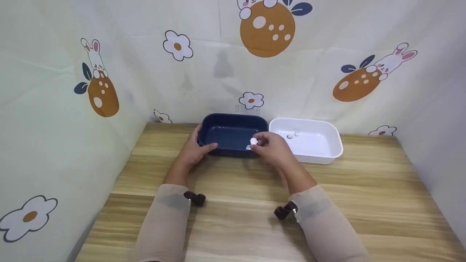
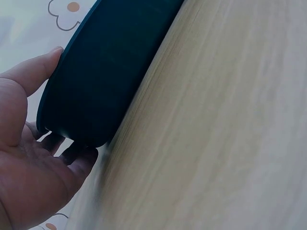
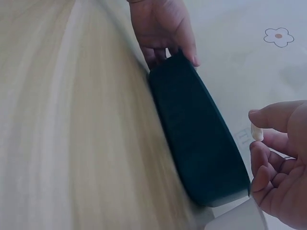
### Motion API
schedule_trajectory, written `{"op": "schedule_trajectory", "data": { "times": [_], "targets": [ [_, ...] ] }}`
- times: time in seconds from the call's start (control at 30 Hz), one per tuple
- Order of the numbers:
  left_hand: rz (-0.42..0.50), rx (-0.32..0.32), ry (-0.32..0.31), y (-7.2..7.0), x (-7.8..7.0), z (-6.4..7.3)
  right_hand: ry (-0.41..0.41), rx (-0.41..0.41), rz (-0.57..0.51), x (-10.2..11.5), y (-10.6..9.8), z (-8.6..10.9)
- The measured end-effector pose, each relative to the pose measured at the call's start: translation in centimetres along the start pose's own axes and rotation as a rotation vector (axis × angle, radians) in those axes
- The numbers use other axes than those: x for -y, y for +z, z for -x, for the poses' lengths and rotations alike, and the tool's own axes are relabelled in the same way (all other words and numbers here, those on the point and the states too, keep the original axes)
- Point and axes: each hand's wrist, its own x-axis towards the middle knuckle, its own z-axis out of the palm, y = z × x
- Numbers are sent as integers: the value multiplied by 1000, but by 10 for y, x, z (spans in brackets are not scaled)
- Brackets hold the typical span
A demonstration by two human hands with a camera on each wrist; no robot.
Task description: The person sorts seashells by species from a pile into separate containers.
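A dark blue rectangular tub [image 1: 233,153] stands on the wooden table near the back wall. My left hand [image 1: 193,149] grips its left end, the thumb over the front rim and the other fingers curled around the end wall, as the left wrist view also shows. My right hand [image 1: 273,147] is over the tub's front right corner. Between its thumb and fingers it pinches a small, smooth white piece [image 3: 257,132], rounded at the ends. Its exact kind I cannot tell. The inside of the blue tub [image 1: 236,134] shows only light reflections.
A white rectangular tub [image 1: 320,159] stands right beside the blue one, partly behind my right hand. In it lie a small round shiny thing [image 1: 289,137] and a small whitish one [image 1: 296,134]. A patterned cloth [image 1: 204,83] hangs behind the wooden table [image 1: 233,218].
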Motion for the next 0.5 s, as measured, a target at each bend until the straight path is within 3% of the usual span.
{"op": "schedule_trajectory", "data": {
  "times": [0.5],
  "targets": [
    [11, 5, 10, 0, 0, 1, -45, -32, 53, 15, -10, -25]
  ]
}}
